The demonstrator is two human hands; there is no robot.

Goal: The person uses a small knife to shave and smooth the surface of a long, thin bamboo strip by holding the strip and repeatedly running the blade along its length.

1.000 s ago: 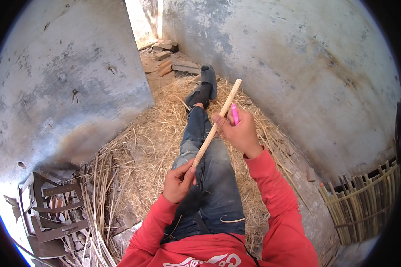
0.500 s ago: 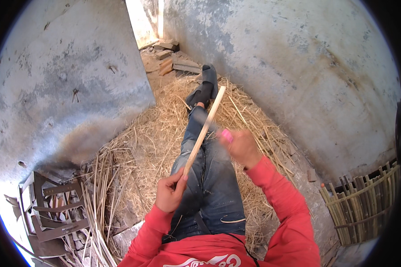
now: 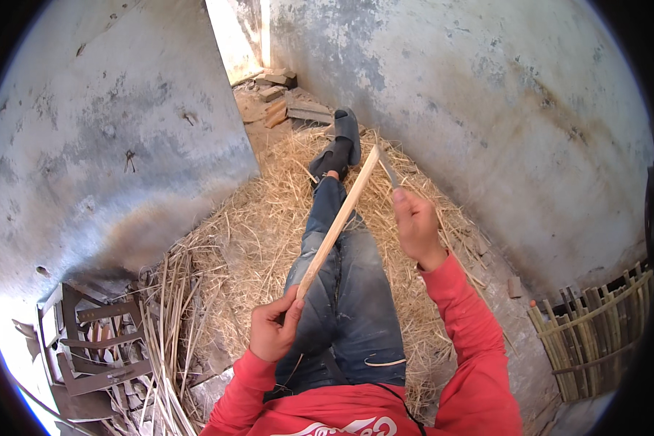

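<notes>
Over my outstretched legs (image 3: 370,305) slants a pale flat strip of wood or bamboo (image 3: 339,220). My left hand (image 3: 275,328) pinches its near end between thumb and fingers. The far end points up toward my feet. My right hand (image 3: 418,227) is closed around a knife, its handle hidden in the fist. The narrow knife blade (image 3: 389,171) reaches up and leftward, its tip at the strip's far end; whether it touches the strip I cannot tell.
Straw-like shavings (image 3: 247,240) cover the floor. Long thin strips (image 3: 168,320) and a broken dark frame (image 3: 109,341) lie at left. A woven slatted piece (image 3: 592,338) stands at right. Bricks (image 3: 275,94) lie beyond my feet, between two grey walls (image 3: 472,109).
My right hand has moved right and slightly down. The knife, blurred before, now shows clearly at the strip's far end. The strip is still in my left hand.
</notes>
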